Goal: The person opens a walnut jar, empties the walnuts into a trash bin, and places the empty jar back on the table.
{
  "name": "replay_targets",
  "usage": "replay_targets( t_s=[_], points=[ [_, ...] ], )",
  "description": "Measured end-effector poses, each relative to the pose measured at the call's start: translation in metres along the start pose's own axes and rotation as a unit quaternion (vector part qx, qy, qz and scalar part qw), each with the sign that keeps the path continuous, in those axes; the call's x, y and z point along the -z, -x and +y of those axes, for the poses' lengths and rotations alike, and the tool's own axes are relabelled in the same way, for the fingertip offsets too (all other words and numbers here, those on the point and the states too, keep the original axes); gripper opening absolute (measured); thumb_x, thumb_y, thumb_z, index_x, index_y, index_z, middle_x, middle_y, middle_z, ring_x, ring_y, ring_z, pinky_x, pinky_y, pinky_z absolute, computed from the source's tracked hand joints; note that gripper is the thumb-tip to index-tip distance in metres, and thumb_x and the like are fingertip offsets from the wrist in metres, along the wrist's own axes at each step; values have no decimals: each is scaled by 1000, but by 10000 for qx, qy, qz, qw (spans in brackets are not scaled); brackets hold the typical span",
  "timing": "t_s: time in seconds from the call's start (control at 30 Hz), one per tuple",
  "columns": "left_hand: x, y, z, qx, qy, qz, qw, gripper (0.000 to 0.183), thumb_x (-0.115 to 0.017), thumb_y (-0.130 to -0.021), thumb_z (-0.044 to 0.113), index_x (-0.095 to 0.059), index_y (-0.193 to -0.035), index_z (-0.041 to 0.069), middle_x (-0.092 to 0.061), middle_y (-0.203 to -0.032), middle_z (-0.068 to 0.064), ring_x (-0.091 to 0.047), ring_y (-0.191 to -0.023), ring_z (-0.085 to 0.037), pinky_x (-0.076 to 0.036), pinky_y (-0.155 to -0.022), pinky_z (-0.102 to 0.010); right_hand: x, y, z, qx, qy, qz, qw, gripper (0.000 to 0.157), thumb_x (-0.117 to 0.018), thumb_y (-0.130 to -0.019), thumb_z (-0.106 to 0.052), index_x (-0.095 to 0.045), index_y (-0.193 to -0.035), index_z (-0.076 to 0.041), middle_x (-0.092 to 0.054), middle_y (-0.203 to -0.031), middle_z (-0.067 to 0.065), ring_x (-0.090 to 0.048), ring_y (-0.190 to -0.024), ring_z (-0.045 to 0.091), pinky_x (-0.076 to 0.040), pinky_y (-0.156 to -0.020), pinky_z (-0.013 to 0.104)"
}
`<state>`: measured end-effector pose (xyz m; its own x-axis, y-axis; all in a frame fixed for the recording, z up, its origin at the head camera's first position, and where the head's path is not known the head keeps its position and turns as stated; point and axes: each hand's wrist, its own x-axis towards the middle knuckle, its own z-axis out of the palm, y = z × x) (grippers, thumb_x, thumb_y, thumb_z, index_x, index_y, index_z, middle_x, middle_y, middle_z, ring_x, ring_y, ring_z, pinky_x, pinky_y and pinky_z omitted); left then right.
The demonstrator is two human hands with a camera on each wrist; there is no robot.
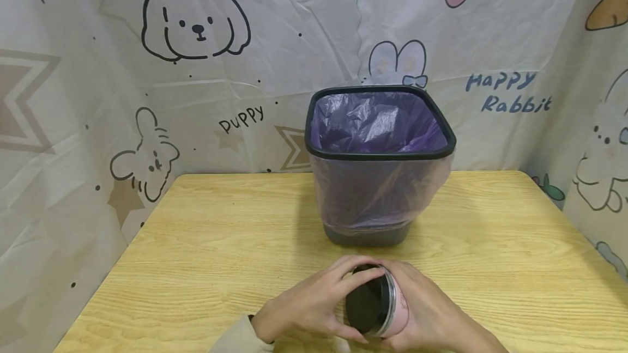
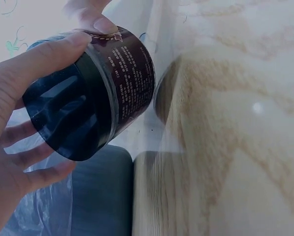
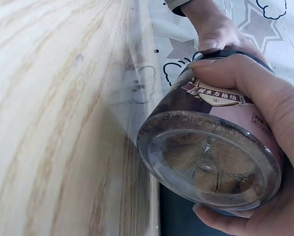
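A clear plastic jar with a pink and dark printed label is held tilted over the near part of the table. Its black lid faces left, spanned by the thumb and fingers of my left hand. My right hand grips the jar's body round the label. Through the clear bottom, in the right wrist view, brown pieces show inside. The lid sits on the jar's mouth.
Behind the hands stands a dark bin with a purple plastic bag lining it under a black rim. The wood-grain table carries it. A printed curtain hangs along the back and sides.
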<state>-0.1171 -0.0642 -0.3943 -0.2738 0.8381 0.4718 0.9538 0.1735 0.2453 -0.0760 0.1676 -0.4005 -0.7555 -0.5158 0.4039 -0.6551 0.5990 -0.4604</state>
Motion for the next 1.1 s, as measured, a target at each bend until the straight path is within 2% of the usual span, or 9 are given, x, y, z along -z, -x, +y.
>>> replay_targets(
  t_s=[0.13, 0.4, 0.67, 0.9, 1.1],
  points=[
    [-2, 1, 0, 126, -18, -5, 9999, 111, -87, -63, 49, -30, -149, 9, -34, -147, -9, -35, -135, -17, -33, -108, -25, 0, 0, 1, 34, -62, -18, 10000, 106, -90, -54, -50, -38, -144, -26, -50, -131, -14, -54, -111, 8, -52, -86, 34],
    [-3, 2, 2, 312, 18, -8, 9995, 111, -86, -64, 50, -29, -150, 8, -35, -145, -9, -38, -133, -17, -35, -107, -24, -1, -3, 3, 246, -116, 65, 9996, 95, -87, -57, -54, -46, -138, -26, -51, -129, -19, -54, -113, 4, -50, -89, 32],
    [-4, 1, 6, 653, 40, 74, 9978, 111, -87, -63, 51, -30, -150, 11, -39, -141, -8, -44, -127, -16, -39, -104, -24, 0, -2, 3, 368, 17, 181, 9992, 92, -86, -58, -56, -45, -135, -28, -53, -123, -16, -55, -107, 5, -51, -87, 31],
    [-2, 1, 4, 637, 105, -95, 9979, 112, -85, -65, 52, -26, -152, 12, -34, -145, -7, -39, -131, -16, -38, -105, -27, 0, 0, 2, 266, 95, 172, 9995, 96, -88, -55, -53, -44, -137, -28, -52, -126, -16, -55, -109, 7, -51, -87, 33],
    [3, 2, 1, 400, -34, -82, 9992, 112, -84, -65, 55, -26, -152, 13, -29, -149, -6, -32, -136, -17, -35, -108, -29, -1, 0, 2, 150, 176, 159, 9996, 103, -91, -50, -49, -46, -137, -20, -50, -129, -15, -54, -109, 8, -52, -85, 33]
  ],
)
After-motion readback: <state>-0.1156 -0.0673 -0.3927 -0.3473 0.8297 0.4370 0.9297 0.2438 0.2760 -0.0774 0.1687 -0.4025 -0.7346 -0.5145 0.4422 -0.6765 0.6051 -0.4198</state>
